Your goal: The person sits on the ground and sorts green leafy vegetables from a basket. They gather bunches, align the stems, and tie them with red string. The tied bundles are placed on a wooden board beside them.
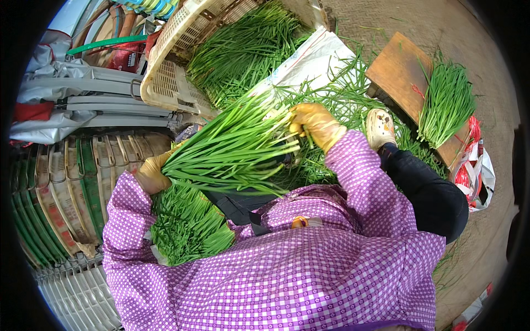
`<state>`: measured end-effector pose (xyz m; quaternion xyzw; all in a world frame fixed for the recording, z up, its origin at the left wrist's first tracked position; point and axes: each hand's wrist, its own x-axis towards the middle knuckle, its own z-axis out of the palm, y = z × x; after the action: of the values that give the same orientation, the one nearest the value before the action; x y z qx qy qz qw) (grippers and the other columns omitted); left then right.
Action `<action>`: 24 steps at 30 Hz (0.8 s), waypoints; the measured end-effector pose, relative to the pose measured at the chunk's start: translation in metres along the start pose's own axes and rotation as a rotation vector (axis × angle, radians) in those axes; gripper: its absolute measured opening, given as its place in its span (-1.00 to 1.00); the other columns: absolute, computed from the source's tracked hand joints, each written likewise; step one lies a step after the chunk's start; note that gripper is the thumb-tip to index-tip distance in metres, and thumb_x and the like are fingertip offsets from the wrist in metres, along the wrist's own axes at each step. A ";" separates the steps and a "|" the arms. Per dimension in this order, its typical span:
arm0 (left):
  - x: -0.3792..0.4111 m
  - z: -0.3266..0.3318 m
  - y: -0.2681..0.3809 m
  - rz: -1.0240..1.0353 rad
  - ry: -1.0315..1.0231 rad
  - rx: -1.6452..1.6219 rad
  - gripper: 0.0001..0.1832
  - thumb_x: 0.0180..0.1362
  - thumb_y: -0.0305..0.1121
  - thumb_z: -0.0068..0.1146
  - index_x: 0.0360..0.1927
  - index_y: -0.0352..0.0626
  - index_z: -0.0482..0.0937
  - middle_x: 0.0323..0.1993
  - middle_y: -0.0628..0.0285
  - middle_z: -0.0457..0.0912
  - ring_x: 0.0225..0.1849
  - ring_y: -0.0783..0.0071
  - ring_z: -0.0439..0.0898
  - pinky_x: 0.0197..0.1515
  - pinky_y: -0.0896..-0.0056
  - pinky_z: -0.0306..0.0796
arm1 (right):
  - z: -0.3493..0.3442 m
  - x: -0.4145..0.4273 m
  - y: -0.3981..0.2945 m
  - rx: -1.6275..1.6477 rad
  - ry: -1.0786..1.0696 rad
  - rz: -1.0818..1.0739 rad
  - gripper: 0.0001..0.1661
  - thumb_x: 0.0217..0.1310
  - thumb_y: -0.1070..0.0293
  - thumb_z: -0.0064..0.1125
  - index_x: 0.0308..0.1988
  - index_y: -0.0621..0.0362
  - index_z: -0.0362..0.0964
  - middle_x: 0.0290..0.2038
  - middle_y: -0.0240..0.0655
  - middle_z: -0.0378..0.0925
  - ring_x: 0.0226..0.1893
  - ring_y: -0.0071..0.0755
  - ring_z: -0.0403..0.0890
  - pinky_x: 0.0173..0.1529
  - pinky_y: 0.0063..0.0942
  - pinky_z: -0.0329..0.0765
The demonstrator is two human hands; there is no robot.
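My left hand (154, 173), in a yellow rubber glove, is wrapped around the leafy end of a fanned-out bunch of garlic chives (223, 151). At the pale stem ends is my right hand (316, 123), gloved the same way, with its fingers curled and pinching at some stems. The bunch lies across the space above my lap. Below my left forearm sits a pile of bundled chives (186, 225), partly hidden by my sleeve. Loose chive leaves (331, 97) are scattered beyond my right hand over a white woven sack (319, 58).
A cream plastic crate (163, 80) holds more chives (248, 49). To the right, a low wooden bench (397, 68) carries a chive bundle (449, 97) and red tying strands (473, 130). Stacked crates (62, 194) stand at left. My clog (381, 128) rests near the bench.
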<state>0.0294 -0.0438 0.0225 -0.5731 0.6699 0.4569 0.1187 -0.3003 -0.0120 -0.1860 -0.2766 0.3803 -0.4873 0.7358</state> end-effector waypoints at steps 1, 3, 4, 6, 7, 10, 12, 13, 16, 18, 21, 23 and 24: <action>-0.002 -0.002 -0.004 -0.032 -0.005 -0.034 -0.12 -0.21 -0.79 0.19 0.26 -0.11 0.15 0.10 0.27 0.41 0.08 0.57 0.36 0.12 0.49 0.25 | -0.006 -0.008 -0.014 -0.041 0.064 0.041 -0.84 0.11 0.49 -0.07 -0.35 0.23 0.48 -0.54 -0.35 0.51 -0.63 -0.60 0.41 -0.54 -0.68 0.33; -0.002 -0.004 -0.012 -0.040 0.006 -0.127 -0.12 -0.33 -0.87 0.09 0.20 -0.13 0.25 -0.03 0.22 0.51 -0.05 0.46 0.49 -0.09 0.46 0.43 | -0.040 -0.016 -0.022 -0.164 0.210 0.055 -0.83 0.12 0.44 -0.05 -0.29 0.21 0.47 -0.48 -0.33 0.53 -0.54 -0.59 0.45 -0.49 -0.68 0.39; -0.001 -0.005 -0.004 -0.123 -0.014 -0.197 -0.10 -0.39 -0.89 0.07 0.18 -0.12 0.28 -0.07 0.22 0.54 -0.08 0.46 0.50 -0.15 0.46 0.45 | -0.057 -0.017 -0.019 -0.302 0.388 0.179 -0.82 0.12 0.42 -0.03 -0.27 0.21 0.47 -0.44 -0.33 0.54 -0.48 -0.58 0.47 -0.47 -0.63 0.42; -0.006 -0.005 0.004 -0.244 -0.041 -0.416 -0.13 -0.53 -0.92 0.02 0.07 -0.21 0.39 -0.22 0.13 0.60 -0.28 0.34 0.59 -0.43 0.42 0.50 | -0.079 -0.023 0.005 -0.944 0.460 0.351 -0.77 0.11 0.36 0.01 -0.20 0.16 0.47 -0.34 -0.29 0.55 -0.35 -0.49 0.49 -0.39 -0.48 0.48; -0.009 -0.007 0.001 -0.239 -0.087 -0.464 -0.14 -0.54 -0.92 0.02 0.06 -0.23 0.39 -0.23 0.09 0.60 -0.32 0.30 0.60 -0.46 0.41 0.50 | -0.079 -0.034 0.013 -1.310 0.333 0.418 -0.70 0.12 0.30 0.02 -0.13 0.13 0.44 -0.23 -0.24 0.52 -0.24 -0.40 0.48 -0.24 -0.40 0.43; -0.026 -0.007 -0.004 -0.175 -0.205 -0.670 -0.21 -0.53 -0.87 0.06 0.01 -0.32 0.40 -0.28 -0.10 0.58 -0.49 0.16 0.61 -0.55 0.30 0.51 | -0.067 -0.047 0.018 -1.739 -0.060 0.755 -0.47 0.13 0.04 -0.01 0.05 0.06 0.36 0.07 -0.17 0.38 0.04 -0.16 0.42 0.17 -0.23 0.25; -0.024 -0.009 -0.040 -0.086 -0.283 -0.754 -0.26 -0.36 -0.75 0.20 0.06 -0.28 0.33 -0.27 -0.23 0.53 -0.53 0.13 0.60 -0.59 0.25 0.51 | -0.062 -0.047 0.018 -1.562 -0.274 0.877 -0.34 0.05 -0.16 -0.01 0.04 0.04 0.38 0.06 -0.18 0.39 0.07 -0.11 0.39 0.18 -0.25 0.23; -0.022 -0.007 -0.046 -0.071 -0.303 -0.830 -0.27 -0.33 -0.73 0.21 0.07 -0.29 0.32 -0.27 -0.24 0.52 -0.54 0.12 0.60 -0.59 0.22 0.52 | -0.065 -0.052 0.030 -1.553 -0.397 0.772 -0.26 0.00 -0.25 -0.01 0.03 0.05 0.39 0.05 -0.17 0.40 0.07 -0.10 0.37 0.18 -0.27 0.23; -0.024 0.005 -0.054 0.048 -0.400 -0.881 -0.32 -0.22 -0.66 0.21 0.09 -0.31 0.29 -0.23 -0.33 0.47 -0.57 0.16 0.58 -0.60 0.20 0.50 | -0.054 -0.044 0.062 -1.013 -0.601 0.400 -0.06 -0.16 -0.43 0.00 0.05 0.09 0.36 0.04 -0.17 0.40 0.08 -0.14 0.36 0.17 -0.28 0.22; -0.027 0.020 -0.039 0.118 -0.442 -0.928 -0.37 -0.13 -0.55 0.21 0.09 -0.33 0.28 -0.22 -0.34 0.46 -0.58 0.19 0.53 -0.59 0.22 0.45 | -0.018 -0.042 0.063 -0.491 -0.598 0.303 -0.01 -0.17 -0.43 0.03 0.10 0.08 0.28 0.04 -0.18 0.39 0.07 -0.16 0.37 0.16 -0.22 0.23; -0.021 0.043 -0.050 0.177 -0.529 -0.910 -0.38 -0.04 -0.47 0.17 0.13 -0.34 0.22 -0.23 -0.25 0.47 -0.58 0.24 0.49 -0.57 0.23 0.42 | 0.027 -0.017 0.095 0.297 -0.346 0.240 -0.07 -0.07 -0.25 0.15 0.20 0.01 0.11 -0.05 -0.29 0.46 -0.01 -0.33 0.44 0.05 -0.20 0.38; -0.033 0.058 -0.095 0.126 -0.656 -0.924 -0.40 0.04 -0.45 0.05 0.18 -0.34 0.14 -0.29 -0.10 0.47 -0.48 0.31 0.45 -0.43 0.24 0.41 | 0.066 -0.009 0.064 0.651 -0.103 0.086 -0.15 -0.14 -0.22 0.23 0.01 0.16 0.29 -0.02 -0.24 0.42 0.00 -0.30 0.42 0.10 -0.21 0.30; -0.032 0.068 -0.117 0.126 -0.645 -0.949 -0.38 0.04 -0.43 0.04 0.19 -0.33 0.13 -0.30 -0.08 0.47 -0.48 0.33 0.43 -0.42 0.25 0.39 | 0.061 0.006 0.068 0.793 -0.004 0.068 -0.31 -0.07 -0.09 0.24 -0.05 0.15 0.34 -0.09 -0.23 0.48 -0.03 -0.30 0.45 0.08 -0.26 0.33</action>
<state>0.1178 0.0370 -0.0487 -0.3542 0.3544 0.8652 0.0193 -0.2137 0.0100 -0.2065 0.0408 0.1703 -0.5714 0.8018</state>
